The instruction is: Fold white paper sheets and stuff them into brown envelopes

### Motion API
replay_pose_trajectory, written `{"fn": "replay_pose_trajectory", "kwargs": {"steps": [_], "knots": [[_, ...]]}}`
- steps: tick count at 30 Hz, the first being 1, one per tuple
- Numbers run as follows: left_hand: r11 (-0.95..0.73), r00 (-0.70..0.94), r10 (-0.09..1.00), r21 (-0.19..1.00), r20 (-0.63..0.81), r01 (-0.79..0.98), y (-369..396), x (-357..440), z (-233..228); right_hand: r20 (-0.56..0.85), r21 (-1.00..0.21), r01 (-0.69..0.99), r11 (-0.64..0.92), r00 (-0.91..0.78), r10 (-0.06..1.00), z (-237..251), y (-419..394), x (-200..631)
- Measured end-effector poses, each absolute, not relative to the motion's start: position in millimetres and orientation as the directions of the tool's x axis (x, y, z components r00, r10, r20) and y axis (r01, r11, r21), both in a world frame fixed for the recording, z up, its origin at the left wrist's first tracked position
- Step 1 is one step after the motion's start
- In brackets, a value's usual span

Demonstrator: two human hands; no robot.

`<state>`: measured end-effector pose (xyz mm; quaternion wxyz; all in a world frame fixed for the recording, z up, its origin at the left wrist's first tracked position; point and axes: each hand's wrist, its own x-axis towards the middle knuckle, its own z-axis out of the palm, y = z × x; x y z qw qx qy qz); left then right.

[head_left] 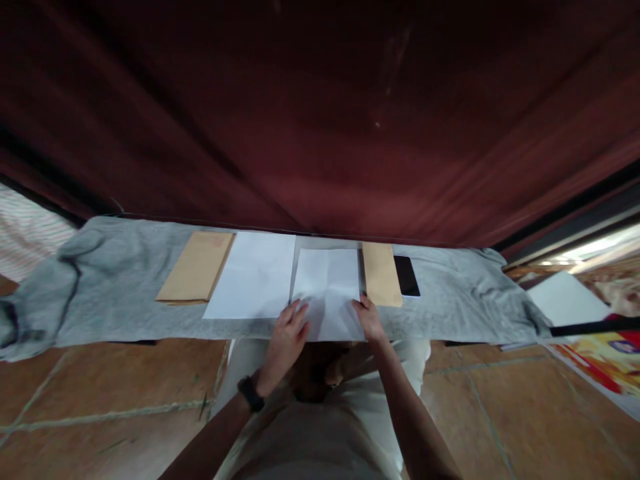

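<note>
White creased sheet of paper (327,287) lies at the centre of a grey cloth (115,293) spread flat along the foot of a dark red curtain (320,120), seen from the head camera looking down over the person's lap. Both bare hands rest on the sheet's near edge: the left hand (287,331), a black watch (250,393) on its wrist, lies palm down with fingers spread flat on the lower left corner, gripping nothing; the right hand (369,319) presses fingers down on the lower right corner, and whether it pinches the paper edge cannot be told from this angle. The sheet shows fold lines across its middle and its near edge hangs slightly past the cloth.

Just left of it lies a larger white sheet of paper (255,275), its left edge overlapping a brown paper envelope (196,267). Just right of the creased sheet sits a narrower brown envelope (381,273), and beside that a black phone (406,275) lies face up. The cloth rests on a reddish-brown tiled floor (100,393). At far right another white sheet (567,299) and a colourful printed poster (607,357) lie on the floor, well apart from the hands.
</note>
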<state>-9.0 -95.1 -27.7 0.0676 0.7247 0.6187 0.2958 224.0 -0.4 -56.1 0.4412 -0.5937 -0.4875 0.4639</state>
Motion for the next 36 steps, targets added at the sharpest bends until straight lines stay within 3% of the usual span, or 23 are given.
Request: {"fn": "replay_pose_trajectory", "kwargs": {"steps": [2,8,12,18,22,31,36], "knots": [[-0.194,0.015,0.936,0.481,0.352,0.855,-88.1,-23.1,-38.4,-0.086,-0.962,0.250,-0.113,0.114,0.990,-56.0,8.5,223.2],[-0.279,0.162,0.938,0.391,0.306,0.877,-72.5,-15.4,-43.9,0.074,-0.864,0.503,-0.020,0.167,0.983,-54.3,1.9,215.5],[-0.314,0.232,0.928,0.274,0.293,0.909,-53.2,5.7,-40.5,0.348,-0.582,0.781,0.225,-0.011,0.937,-55.4,-11.4,203.6],[-0.349,0.288,0.920,0.224,0.266,0.910,5.8,26.2,-41.2,0.356,-0.404,0.854,0.327,-0.183,0.916,-61.8,5.5,174.2],[-0.328,0.290,0.938,0.217,0.189,0.919,37.6,23.3,-47.2,0.354,-0.325,0.896,0.302,-0.181,0.918,-70.2,22.2,166.8],[-0.274,0.217,0.945,0.227,0.244,0.935,87.9,10.5,-58.2,0.397,-0.311,0.919,0.244,-0.108,0.911,-75.6,20.9,164.2],[-0.381,0.340,0.919,0.223,0.198,0.898,116.7,29.9,-59.9,0.404,-0.298,0.924,0.241,-0.107,0.908,-72.0,20.1,161.2]]}}
